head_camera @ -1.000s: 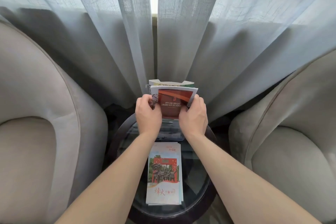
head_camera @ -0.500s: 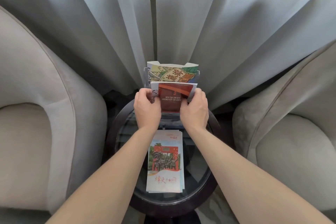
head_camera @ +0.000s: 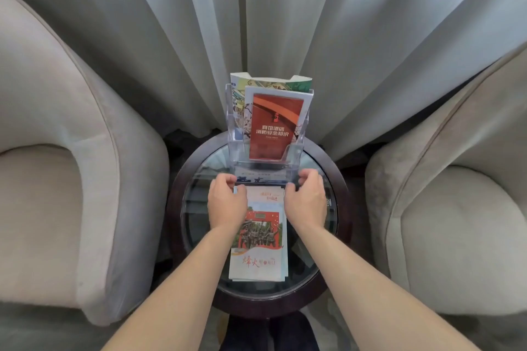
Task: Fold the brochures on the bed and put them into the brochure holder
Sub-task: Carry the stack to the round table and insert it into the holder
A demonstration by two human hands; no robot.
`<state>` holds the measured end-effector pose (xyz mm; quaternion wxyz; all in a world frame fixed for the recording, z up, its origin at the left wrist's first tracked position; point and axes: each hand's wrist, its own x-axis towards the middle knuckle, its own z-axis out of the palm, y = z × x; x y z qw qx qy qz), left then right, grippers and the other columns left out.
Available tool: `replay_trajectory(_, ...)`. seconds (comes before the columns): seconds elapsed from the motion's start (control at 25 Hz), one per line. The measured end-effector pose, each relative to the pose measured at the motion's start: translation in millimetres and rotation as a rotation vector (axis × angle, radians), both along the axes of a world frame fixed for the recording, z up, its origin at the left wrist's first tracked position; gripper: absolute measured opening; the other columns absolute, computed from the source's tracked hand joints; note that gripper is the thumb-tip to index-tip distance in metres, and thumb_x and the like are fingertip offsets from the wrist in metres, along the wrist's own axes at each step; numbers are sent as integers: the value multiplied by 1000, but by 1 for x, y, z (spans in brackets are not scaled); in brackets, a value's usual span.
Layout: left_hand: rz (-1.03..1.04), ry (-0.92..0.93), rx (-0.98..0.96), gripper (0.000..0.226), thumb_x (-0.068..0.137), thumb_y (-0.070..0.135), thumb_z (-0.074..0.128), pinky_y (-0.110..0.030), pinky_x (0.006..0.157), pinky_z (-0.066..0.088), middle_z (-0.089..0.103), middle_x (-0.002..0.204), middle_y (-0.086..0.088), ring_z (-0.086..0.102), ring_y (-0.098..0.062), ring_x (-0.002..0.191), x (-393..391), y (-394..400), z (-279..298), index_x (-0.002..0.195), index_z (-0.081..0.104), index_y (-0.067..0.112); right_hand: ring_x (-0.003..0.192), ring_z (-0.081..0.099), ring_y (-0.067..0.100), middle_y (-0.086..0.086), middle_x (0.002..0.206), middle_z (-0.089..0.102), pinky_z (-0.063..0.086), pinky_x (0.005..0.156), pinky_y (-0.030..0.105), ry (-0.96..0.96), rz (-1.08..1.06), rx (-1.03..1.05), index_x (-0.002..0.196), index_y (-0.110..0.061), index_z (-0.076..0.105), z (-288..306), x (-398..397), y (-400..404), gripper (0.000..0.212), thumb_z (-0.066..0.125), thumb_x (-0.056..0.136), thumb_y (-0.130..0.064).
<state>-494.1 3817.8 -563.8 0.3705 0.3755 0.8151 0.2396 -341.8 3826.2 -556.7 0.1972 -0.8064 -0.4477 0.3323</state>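
Brochures (head_camera: 258, 239): stacked at 6 o'clock of brochure holder (head_camera: 268, 134); light, limp, slippery; lift by long edges; left hand (head_camera: 226, 205), right hand (head_camera: 306, 204) fingers curled, grasp unclear

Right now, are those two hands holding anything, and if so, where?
Both hands, left and right, curl round the clear brochure holder at its bottom front corners, one each side. The brochures are in neither hand.

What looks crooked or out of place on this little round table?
Nothing much: the red brochure sits slightly tilted in the clear holder, and the stack of brochures lies flat, roughly squared, on the glass.
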Motion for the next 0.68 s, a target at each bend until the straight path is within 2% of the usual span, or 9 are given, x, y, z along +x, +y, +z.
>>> replay_trajectory(0.12, -75, 2, -172, 28, 94, 21, 62, -29, 84, 43, 52, 123, 0, 53, -13, 100, -4, -26, -24, 121, 56, 18, 105, 55, 15, -4, 124, 55, 47, 84, 36, -7, 72, -211, 129, -23, 49, -25, 3, -27, 38, 60, 93, -28)
replay_trajectory(0.24, -103, -13, -288, 33, 94, 25, 61, -43, 94, 50, 49, 127, -3, 57, -23, 108, -2, -43, -40, 126, 55, 16, 106, 59, 21, 2, 126, 55, 48, 79, 35, 21, 176, -363, 132, -17, 50, -45, 1, -45, 42, 61, 93, -28)
replay_trajectory(0.36, -128, 24, -332, 28, 95, 26, 59, -44, 98, 46, 48, 124, -8, 52, -28, 113, 7, -57, -50, 120, 57, 14, 98, 59, 23, 4, 117, 55, 51, 81, 38, 11, 209, -377, 118, -15, 57, -55, -6, -56, 27, 59, 94, -25)
replay_trajectory(0.48, -118, 71, -354, 26, 96, 24, 54, -45, 98, 45, 45, 124, -10, 49, -29, 115, 14, -63, -53, 118, 56, 10, 92, 59, 23, 6, 115, 52, 51, 79, 37, 21, 166, -354, 113, -15, 60, -59, -9, -62, 20, 60, 94, -23)
replay_trajectory(0.68, -50, 15, -321, 24, 94, 15, 53, -46, 102, 43, 46, 125, -8, 47, -28, 119, 16, -70, -53, 117, 58, 15, 97, 60, 26, 9, 114, 55, 55, 83, 42, 74, 111, -389, 110, -13, 62, -62, -10, -63, 20, 64, 91, -20)
